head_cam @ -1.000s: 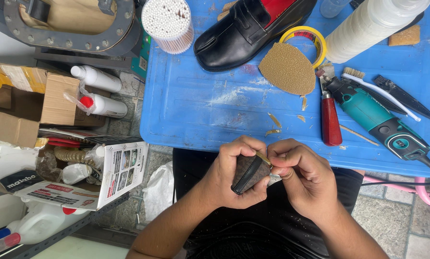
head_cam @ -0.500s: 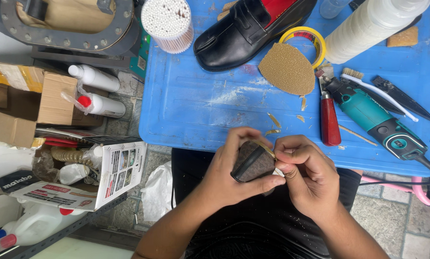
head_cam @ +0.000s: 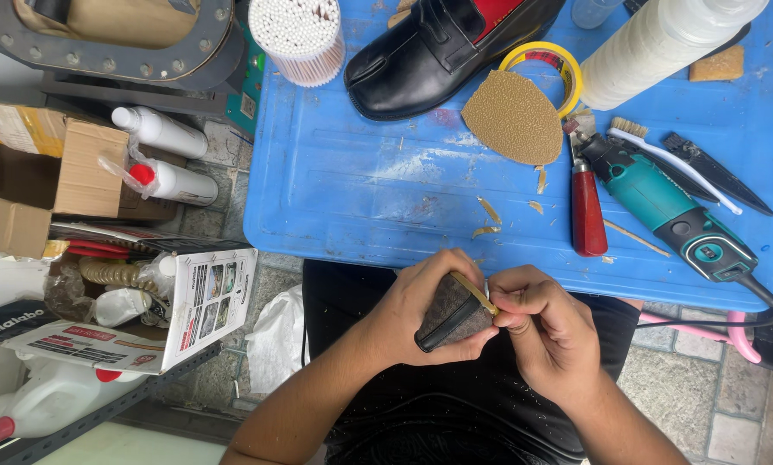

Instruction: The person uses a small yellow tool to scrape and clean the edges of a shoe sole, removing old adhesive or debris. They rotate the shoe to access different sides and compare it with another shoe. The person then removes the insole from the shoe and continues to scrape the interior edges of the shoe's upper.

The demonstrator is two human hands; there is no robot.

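Both hands have drifted a little to the right and lower since the earlier frame, and the dark heel block has tipped so that more of its flat grey face shows. Fingers of the left hand [head_cam: 421, 301] are wrapped tight around the dark heel block [head_cam: 451, 317], thumb underneath, holding it tilted over the lap. Fingers of the right hand [head_cam: 546, 323] are pinched together on a thin tan strip [head_cam: 474, 293] that runs along the block's upper edge; whether a small tool sits in that pinch cannot be told. The block is held in the air just in front of the near edge of the blue table [head_cam: 360, 189], above the person's black apron.

On the table, tan shavings [head_cam: 488, 209] lie scattered just beyond the hands. Farther right lie a red-handled tool [head_cam: 588, 211] and a teal power tool [head_cam: 670, 207] with its black cord, with a white-handled brush [head_cam: 675, 164] touching its far side. Beyond those, a tan sole-shaped piece [head_cam: 514, 116] overlaps a yellow tape roll [head_cam: 541, 60], beside a black shoe [head_cam: 438, 52] with red lining. A cup of white sticks [head_cam: 298, 34] stands at the table's far left corner, and a white roll [head_cam: 662, 39] lies at the far right.

To the left of the table, two white bottles [head_cam: 167, 155] and cardboard boxes [head_cam: 50, 172] crowd a shelf.
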